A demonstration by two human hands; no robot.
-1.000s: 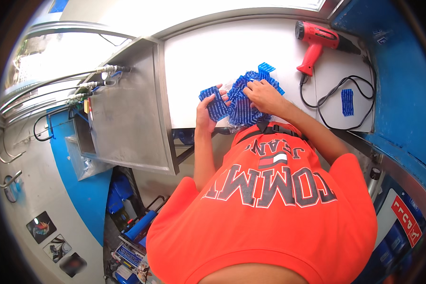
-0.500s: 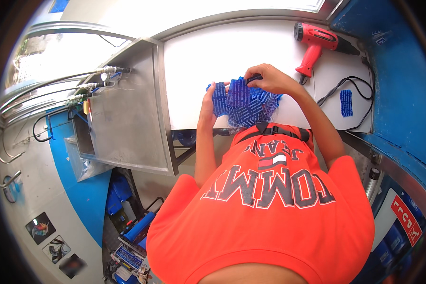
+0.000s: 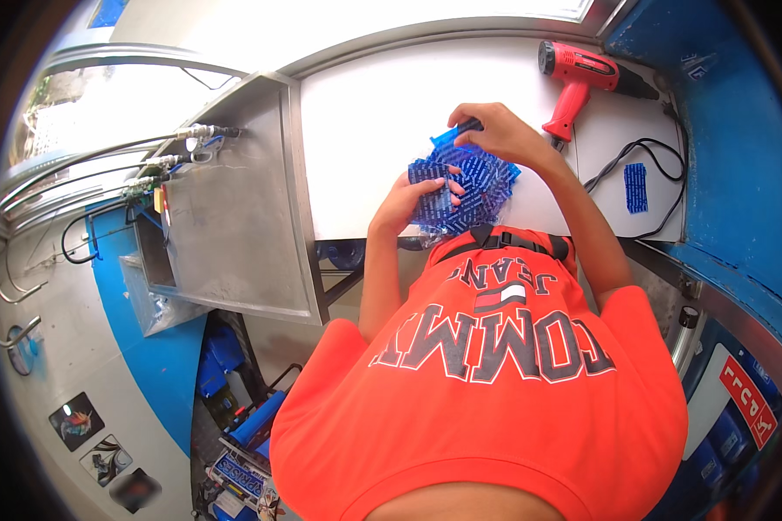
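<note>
Pile [image 3: 482,182] of blue printed pieces sits on the white table [image 3: 356,130], close against my waist; everything below is relative to that pile. Left hand [image 3: 398,200] is at its left side, gripping a flat piece [image 3: 431,207]: thumb across the top face, fingers showing past its right edge. Right hand [image 3: 501,135] is at its far edge, curled, thumb and forefinger pinching a dark strip [image 3: 471,126]; can't tell if that strip is folded or rolled. Bright blue piece [image 3: 446,138] stands up at the pile's far edge, just beside the right fingertips. Clear plastic [image 3: 506,214] shows around the pile's near right side. Red heat gun [image 3: 573,82] lies on its side, far right of the pile, nozzle pointing away from it. Black cord [image 3: 613,165] loops to the right of the pile; a loose piece [image 3: 636,188] lies flat inside that loop, well apart from the pile. Steel panel [image 3: 235,200] is left of the pile, hoses [image 3: 96,161] farther left. Blue wall [image 3: 730,156] is off to the right.
</note>
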